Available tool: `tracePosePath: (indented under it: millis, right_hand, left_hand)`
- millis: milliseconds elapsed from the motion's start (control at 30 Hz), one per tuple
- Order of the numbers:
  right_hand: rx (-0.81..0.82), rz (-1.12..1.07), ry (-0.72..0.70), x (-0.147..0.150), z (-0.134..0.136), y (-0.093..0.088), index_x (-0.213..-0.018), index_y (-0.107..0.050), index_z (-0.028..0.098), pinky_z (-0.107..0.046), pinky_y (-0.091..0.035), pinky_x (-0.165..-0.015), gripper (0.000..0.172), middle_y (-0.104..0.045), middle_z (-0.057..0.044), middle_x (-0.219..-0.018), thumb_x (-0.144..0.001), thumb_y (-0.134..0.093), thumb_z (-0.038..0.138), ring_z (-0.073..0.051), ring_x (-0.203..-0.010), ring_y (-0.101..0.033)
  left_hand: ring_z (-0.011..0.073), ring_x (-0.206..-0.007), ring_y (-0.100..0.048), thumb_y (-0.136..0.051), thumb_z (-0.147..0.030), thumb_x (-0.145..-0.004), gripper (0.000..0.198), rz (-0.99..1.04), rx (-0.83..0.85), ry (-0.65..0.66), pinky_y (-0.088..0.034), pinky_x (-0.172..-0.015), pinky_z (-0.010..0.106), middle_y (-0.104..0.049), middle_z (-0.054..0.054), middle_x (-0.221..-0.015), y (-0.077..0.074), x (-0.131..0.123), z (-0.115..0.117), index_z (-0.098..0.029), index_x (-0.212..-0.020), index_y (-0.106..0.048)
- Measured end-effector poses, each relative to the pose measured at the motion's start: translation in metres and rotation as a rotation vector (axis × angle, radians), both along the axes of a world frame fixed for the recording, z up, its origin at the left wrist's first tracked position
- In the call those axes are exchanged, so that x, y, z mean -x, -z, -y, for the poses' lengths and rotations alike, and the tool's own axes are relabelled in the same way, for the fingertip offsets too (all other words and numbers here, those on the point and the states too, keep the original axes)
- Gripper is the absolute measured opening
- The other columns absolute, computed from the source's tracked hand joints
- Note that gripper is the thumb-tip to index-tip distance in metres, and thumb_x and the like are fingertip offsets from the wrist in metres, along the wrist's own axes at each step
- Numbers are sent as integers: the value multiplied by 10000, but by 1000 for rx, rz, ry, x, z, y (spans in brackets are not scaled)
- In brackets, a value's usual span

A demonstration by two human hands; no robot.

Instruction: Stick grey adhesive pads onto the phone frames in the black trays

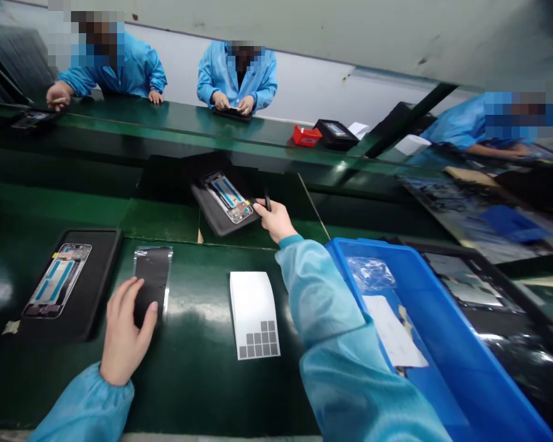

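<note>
My right hand (274, 220) reaches far forward and grips the near corner of a black tray (214, 215) that carries a phone frame (228, 197); a thin dark tool (268, 201) sticks up between its fingers. My left hand (125, 328) rests flat on a black rectangular sheet in clear wrap (153, 279) lying on the green bench. To its left a second black tray (99, 270) holds another phone frame (58, 280). A white backing sheet with grey square stickers (254, 313) lies between my arms.
A blue plastic bin (447, 344) with paper scraps and film stands at the right. Across the green conveyor, two people in blue coats work on devices; a third sits at the far right. A red box (306, 135) and a black fixture (335, 133) stand on the far bench.
</note>
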State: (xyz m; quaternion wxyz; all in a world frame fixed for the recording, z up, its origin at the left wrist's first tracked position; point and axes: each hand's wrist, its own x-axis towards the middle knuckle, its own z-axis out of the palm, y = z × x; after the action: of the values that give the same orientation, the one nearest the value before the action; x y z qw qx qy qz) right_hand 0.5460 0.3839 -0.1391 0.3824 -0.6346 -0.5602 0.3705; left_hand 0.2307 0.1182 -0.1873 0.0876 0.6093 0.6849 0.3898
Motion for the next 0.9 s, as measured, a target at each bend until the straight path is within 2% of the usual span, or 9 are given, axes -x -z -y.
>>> tracePosePath:
  millis: [67,133,267,367,500,600,700,800,900]
  right_hand:
    - [25,-45,-130,-4,19,-17,-1173,-686,150,-211,-368,-437,408,-649,15,-692,-864,-667,415,-76,-451,-462]
    - [56,-74,-271,-3,37,-35,-1097,-734,157,-206,-388,-464,395,-688,1,-738,-801,-727,418,-80,-496,-510]
    - [109,-27,-806,17,63,-67,-1034,-780,190,-260,-522,-757,294,-767,-22,-946,-808,-725,370,-164,-827,-690]
    - [208,59,-1062,46,70,-78,-966,-803,199,-252,-516,-750,223,-777,-1,-901,-777,-753,306,-176,-828,-703]
    - [228,142,-1246,91,70,-74,-887,-811,205,-221,-481,-670,173,-772,25,-801,-714,-805,216,-157,-732,-695]
    - [-9,200,-1093,112,68,-65,-890,-803,210,-232,-475,-707,185,-768,20,-823,-709,-828,235,-164,-757,-693]
    - [-228,121,-733,111,70,-56,-893,-774,192,-257,-472,-711,198,-743,-11,-808,-877,-683,367,-165,-750,-670]
    - [-155,-172,-452,95,80,-43,-844,-724,189,-255,-424,-549,304,-701,-30,-747,-932,-583,444,-115,-546,-552]
    - [-74,-355,-338,76,102,-28,-802,-709,214,-279,-440,-566,300,-696,-54,-765,-900,-604,478,-144,-614,-570]
  left_hand:
    - [306,-1276,-542,-584,-444,-919,480,336,5,-57,-431,-1105,487,-545,123,-1383,-15,4,-3,-228,-1346,-533]
    - [286,-1218,-596,-542,-491,-931,486,727,18,-114,-508,-1027,451,-556,110,-1391,-31,9,-6,-249,-1353,-520]
    - [305,-1136,-651,-350,-690,-926,666,1236,194,-114,-592,-888,446,-627,125,-1329,-56,26,-5,-237,-1380,-529]
    - [354,-1059,-687,-462,-768,-845,788,1236,521,80,-607,-832,464,-702,158,-1197,-57,34,13,-198,-1377,-580]
    - [306,-1083,-679,-718,-477,-831,530,936,803,380,-549,-984,437,-713,107,-1199,-40,18,52,-208,-1285,-665]
    - [274,-1150,-645,-601,-453,-921,514,931,741,382,-496,-1060,441,-666,105,-1290,-25,-10,69,-201,-1369,-586]
    - [253,-1180,-627,-552,-415,-949,503,974,637,309,-461,-1097,428,-647,117,-1314,-14,-32,68,-180,-1393,-536]
    - [242,-1152,-641,-524,-393,-955,459,923,606,278,-486,-1060,399,-662,121,-1279,-11,-41,63,-171,-1356,-537]
    - [250,-1003,-684,-481,-395,-966,389,634,667,239,-541,-918,387,-717,104,-1091,-17,-43,63,-177,-1272,-578]
